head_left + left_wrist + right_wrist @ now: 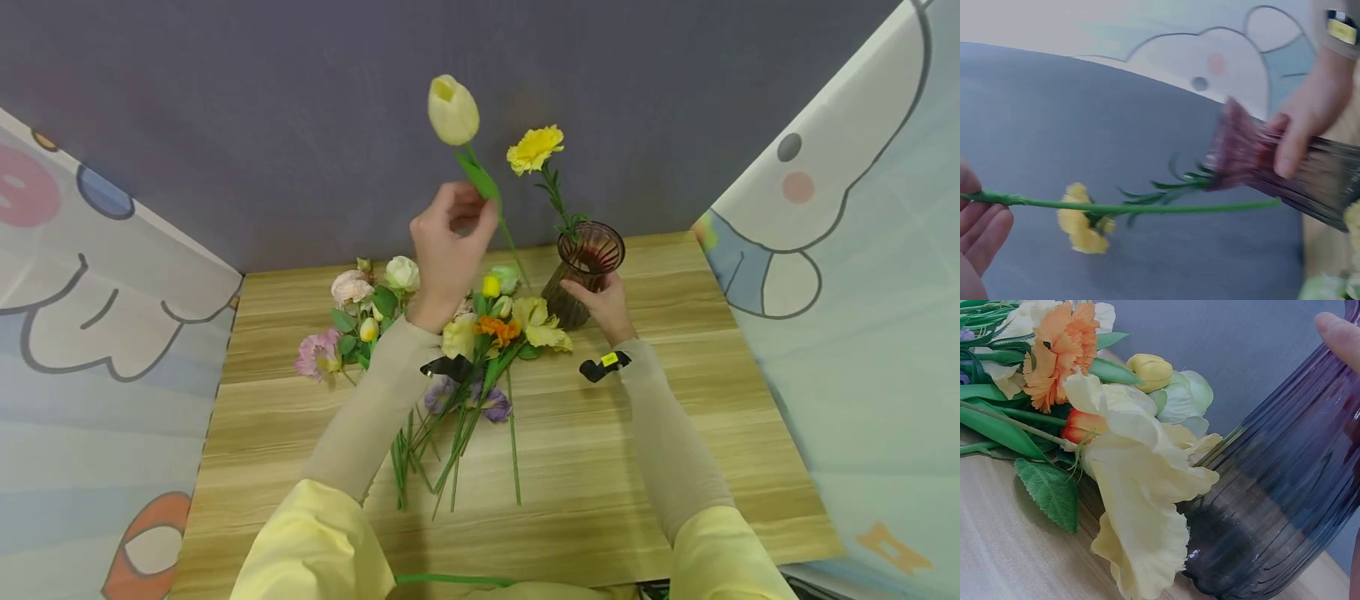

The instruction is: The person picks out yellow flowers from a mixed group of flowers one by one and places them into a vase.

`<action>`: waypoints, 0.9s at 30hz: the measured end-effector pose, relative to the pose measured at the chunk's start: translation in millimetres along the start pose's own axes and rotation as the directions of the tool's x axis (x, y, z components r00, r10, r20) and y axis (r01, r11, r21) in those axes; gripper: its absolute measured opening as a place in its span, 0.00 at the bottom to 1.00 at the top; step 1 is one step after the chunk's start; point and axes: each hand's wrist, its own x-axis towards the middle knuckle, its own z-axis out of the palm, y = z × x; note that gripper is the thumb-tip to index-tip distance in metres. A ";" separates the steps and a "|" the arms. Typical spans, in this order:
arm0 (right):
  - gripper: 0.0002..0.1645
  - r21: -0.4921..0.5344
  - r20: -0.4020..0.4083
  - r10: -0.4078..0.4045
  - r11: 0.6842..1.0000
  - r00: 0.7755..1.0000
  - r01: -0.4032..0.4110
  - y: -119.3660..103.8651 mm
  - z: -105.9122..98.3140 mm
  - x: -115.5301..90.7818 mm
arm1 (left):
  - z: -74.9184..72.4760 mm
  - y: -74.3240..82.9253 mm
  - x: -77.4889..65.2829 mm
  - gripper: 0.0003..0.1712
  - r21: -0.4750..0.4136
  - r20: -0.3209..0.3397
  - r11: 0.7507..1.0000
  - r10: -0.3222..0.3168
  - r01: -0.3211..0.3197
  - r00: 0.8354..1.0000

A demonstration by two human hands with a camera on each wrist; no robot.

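Observation:
High over the table, my left hand (450, 246) pinches a pale yellow tulip (453, 112) by its green stem, just below the bloom. The lower stem (1210, 207) hangs free, its cut end beside the vase in the left wrist view. My right hand (606, 307) grips a purple ribbed glass vase (566, 292) around its narrow neck. One yellow carnation (536, 150) stands in the vase and leans left over the rim. A large pale yellow flower (1141, 481) lies close against the vase base.
Several loose flowers lie left of the vase, among them an orange carnation (498, 332), a pink flower (318, 353) and purple blooms (495, 407). Their stems point toward the near edge of the wooden table (600, 500). A dark grey panel (315, 150) closes off the back.

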 end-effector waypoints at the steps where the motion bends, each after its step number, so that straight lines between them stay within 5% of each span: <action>1: 0.38 0.001 0.004 0.005 1.000 1.000 -0.005 -2.0 0.3 -0.7 | 0.6 2.2 3.4 0.07 -0.022 -0.023 1.000 0.010 -0.011 1.000; 6: 0.37 -0.009 0.014 0.006 1.000 1.000 -0.006 -23.5 3.6 -10.0 | 3.2 13.4 18.3 0.08 -0.094 -0.126 0.995 0.032 -0.044 0.992; 11: 0.35 -0.012 0.015 -0.010 1.000 1.000 0.010 -34.5 7.2 -14.5 | 11.4 15.7 23.9 0.08 -0.141 -0.143 0.989 0.018 -0.038 0.990; 19: 0.37 0.002 0.022 0.001 1.000 1.000 -0.001 -33.6 7.1 -15.5 | 32.5 2.0 18.2 0.10 -0.108 -0.026 0.989 -0.102 0.098 0.994; 27: 0.36 0.012 0.013 0.004 1.000 1.000 -0.004 -32.6 7.7 -15.2 | 48.3 -14.6 8.4 0.11 0.012 0.123 0.989 -0.147 0.147 0.981</action>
